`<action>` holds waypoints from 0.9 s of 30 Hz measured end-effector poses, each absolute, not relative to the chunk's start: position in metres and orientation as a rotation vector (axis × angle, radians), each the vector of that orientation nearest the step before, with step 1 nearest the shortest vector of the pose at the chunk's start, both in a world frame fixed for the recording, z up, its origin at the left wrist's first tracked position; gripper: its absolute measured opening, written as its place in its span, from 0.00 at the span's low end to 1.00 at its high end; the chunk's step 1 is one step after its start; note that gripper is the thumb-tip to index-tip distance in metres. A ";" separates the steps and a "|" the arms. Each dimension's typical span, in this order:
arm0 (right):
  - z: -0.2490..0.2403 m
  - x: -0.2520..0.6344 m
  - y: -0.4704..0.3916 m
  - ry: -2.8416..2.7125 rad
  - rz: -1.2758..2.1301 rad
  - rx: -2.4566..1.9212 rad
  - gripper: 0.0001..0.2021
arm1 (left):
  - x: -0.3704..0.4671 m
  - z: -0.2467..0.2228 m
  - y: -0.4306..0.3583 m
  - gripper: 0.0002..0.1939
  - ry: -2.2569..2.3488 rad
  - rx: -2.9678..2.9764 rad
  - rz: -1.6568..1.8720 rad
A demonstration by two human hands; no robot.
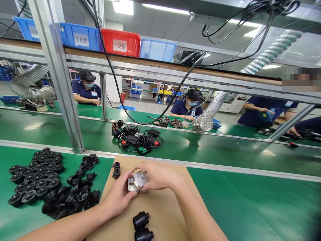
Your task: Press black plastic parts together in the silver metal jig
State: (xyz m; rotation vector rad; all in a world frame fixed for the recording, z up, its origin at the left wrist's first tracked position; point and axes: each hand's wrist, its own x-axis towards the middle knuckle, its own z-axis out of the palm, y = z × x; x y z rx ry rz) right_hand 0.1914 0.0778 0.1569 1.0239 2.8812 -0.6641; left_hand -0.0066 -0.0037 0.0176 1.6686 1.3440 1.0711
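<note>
Above a brown board (165, 207), both hands meet around shiny metal pieces. My left hand (120, 195) grips a flat metal plate (131, 184) with an oval hole, thumb at its lower edge. Fingers of my right hand (156, 175) close on a second metal plate (141, 178), tilted, with a small raised knob in its middle. The two plates touch or overlap; the parts under them are mostly hidden. Two black cylindrical parts (140, 220) lie near the board's front, and two small black parts (116, 170) near its back left corner.
Many black round parts (41, 182) cover the green table (250, 201) at left. A metal post (59, 80) rises behind them. Coiled black cables (137, 137) lie beyond the board. A black cable (112, 67) hangs from above. Several people work across the bench.
</note>
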 end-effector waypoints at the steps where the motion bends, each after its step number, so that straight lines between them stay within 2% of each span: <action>1: 0.159 0.190 0.075 2.911 -0.622 1.016 0.24 | -0.006 0.018 -0.004 0.38 1.340 1.669 1.074; 3: 0.163 0.186 0.069 2.898 -0.497 1.127 0.18 | -0.006 0.019 -0.004 0.38 1.336 1.668 1.078; 4: 0.164 0.185 0.066 2.858 -0.436 1.234 0.18 | -0.006 0.019 -0.004 0.38 1.336 1.668 1.079; 6: 0.166 0.184 0.061 2.821 -0.394 1.369 0.26 | -0.006 0.020 -0.005 0.40 1.340 1.673 1.073; 9: 0.168 0.184 0.056 2.914 -0.481 1.234 0.38 | -0.006 0.021 -0.005 0.43 1.364 1.675 1.052; 10: 0.169 0.183 0.054 2.921 -0.475 1.219 0.38 | -0.006 0.022 -0.005 0.43 1.366 1.676 1.046; 13: 0.172 0.181 0.052 2.811 -0.378 1.400 0.27 | -0.005 0.022 -0.005 0.43 1.351 1.683 1.052; 15: 0.174 0.180 0.051 2.798 -0.365 1.433 0.33 | -0.005 0.022 -0.006 0.42 1.338 1.682 1.070; 17: 0.175 0.180 0.050 2.882 -0.418 1.270 0.37 | -0.004 0.024 -0.006 0.42 1.329 1.676 1.082; 18: 0.176 0.180 0.049 2.902 -0.432 1.202 0.35 | -0.003 0.024 -0.006 0.43 1.324 1.673 1.083; 21: 0.176 0.178 0.048 2.828 -0.367 1.286 0.20 | -0.003 0.026 -0.006 0.44 1.315 1.666 1.077; 22: 0.175 0.177 0.048 2.790 -0.331 1.373 0.20 | -0.003 0.026 -0.006 0.44 1.314 1.660 1.078; 25: 0.172 0.178 0.049 2.807 -0.368 1.349 0.35 | -0.004 0.025 -0.007 0.45 1.310 1.649 1.091; 27: 0.168 0.179 0.049 2.789 -0.408 1.274 0.39 | -0.004 0.023 -0.007 0.45 1.311 1.656 1.091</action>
